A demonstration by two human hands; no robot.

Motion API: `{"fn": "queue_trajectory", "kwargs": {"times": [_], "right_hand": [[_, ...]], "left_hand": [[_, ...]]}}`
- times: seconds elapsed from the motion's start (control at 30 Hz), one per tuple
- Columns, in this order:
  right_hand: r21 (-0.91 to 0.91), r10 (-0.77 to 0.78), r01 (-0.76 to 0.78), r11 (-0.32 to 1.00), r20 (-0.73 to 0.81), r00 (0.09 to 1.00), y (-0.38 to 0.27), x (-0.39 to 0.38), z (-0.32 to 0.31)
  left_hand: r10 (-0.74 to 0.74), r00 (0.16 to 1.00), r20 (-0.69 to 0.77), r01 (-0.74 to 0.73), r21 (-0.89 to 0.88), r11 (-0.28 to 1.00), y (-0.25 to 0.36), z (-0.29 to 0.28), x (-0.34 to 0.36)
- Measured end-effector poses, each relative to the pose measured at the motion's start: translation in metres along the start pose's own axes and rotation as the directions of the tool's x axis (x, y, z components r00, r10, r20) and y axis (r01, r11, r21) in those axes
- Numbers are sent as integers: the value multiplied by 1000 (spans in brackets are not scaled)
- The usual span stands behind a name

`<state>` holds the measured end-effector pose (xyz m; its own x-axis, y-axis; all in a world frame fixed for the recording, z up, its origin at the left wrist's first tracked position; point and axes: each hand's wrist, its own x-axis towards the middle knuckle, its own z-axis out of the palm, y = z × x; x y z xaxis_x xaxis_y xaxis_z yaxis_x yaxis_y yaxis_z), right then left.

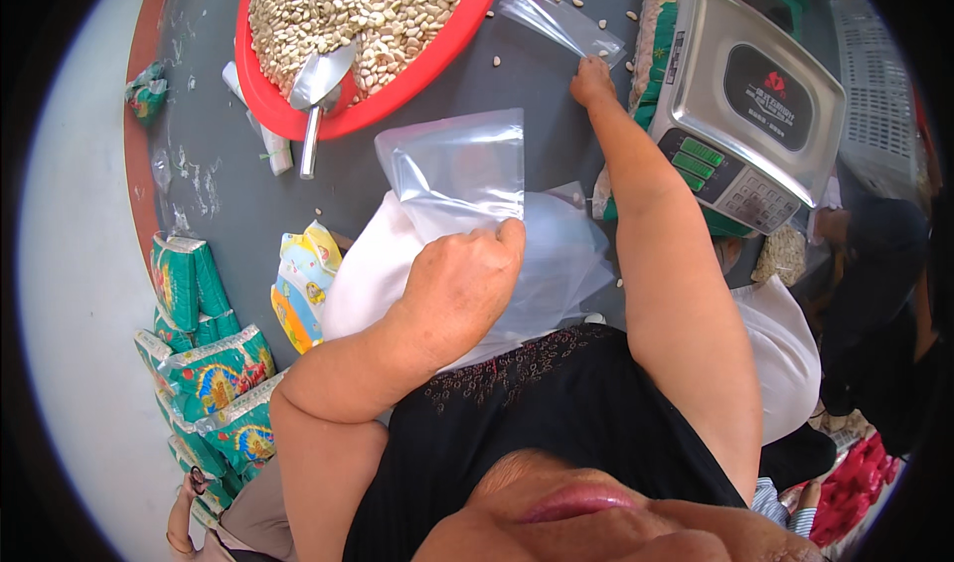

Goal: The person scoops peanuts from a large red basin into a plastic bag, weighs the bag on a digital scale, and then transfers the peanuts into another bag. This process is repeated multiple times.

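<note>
My left hand [465, 284] is closed on the lower part of a clear plastic bag [462, 160], which stands up above my fist. More clear plastic bags [561, 249] lie over my lap behind that hand. Farther off, my right arm is stretched out, and my right hand [593, 82] pinches the near end of another clear bag [549, 17] lying flat on the grey floor. Just ahead of my left hand is a red basin [383, 105] full of pale flat beans [343, 0]. A metal scoop [323, 80] rests in the beans, its handle hanging over the rim.
Right of my right forearm stands a digital scale [760, 90] with a steel plate, on green packages [651, 85]. Green printed packs [214, 373] pile up at left, with a yellow-and-blue packet [303, 279] nearer me. Loose beans [497, 61] dot the floor. Other people sit at both lower edges.
</note>
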<state>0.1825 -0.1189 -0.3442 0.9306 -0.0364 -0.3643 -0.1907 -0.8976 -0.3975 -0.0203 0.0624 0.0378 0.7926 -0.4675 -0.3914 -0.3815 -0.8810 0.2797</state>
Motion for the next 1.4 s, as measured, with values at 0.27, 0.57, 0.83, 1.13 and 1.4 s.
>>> {"fn": "queue_trajectory", "kwargs": {"times": [0.27,0.57,0.83,1.13,1.4], "right_hand": [[539,-136,324,777,-359,923,-35,-113,-95],[359,-239,529,769,-606,759,-8,-285,-224],[444,-104,454,773,-617,780,62,-415,-319],[721,167,457,521,-611,774,130,-440,-314],[837,219,409,363,-503,836,95,-421,-338]], "left_hand": [[40,992,-118,-38,21,999,11,15,-6],[71,916,-396,-66,26,997,17,31,4],[557,812,176,-572,49,819,83,137,-7],[586,756,292,-322,-614,721,154,293,39],[-192,965,180,262,-731,630,81,322,168]]}}
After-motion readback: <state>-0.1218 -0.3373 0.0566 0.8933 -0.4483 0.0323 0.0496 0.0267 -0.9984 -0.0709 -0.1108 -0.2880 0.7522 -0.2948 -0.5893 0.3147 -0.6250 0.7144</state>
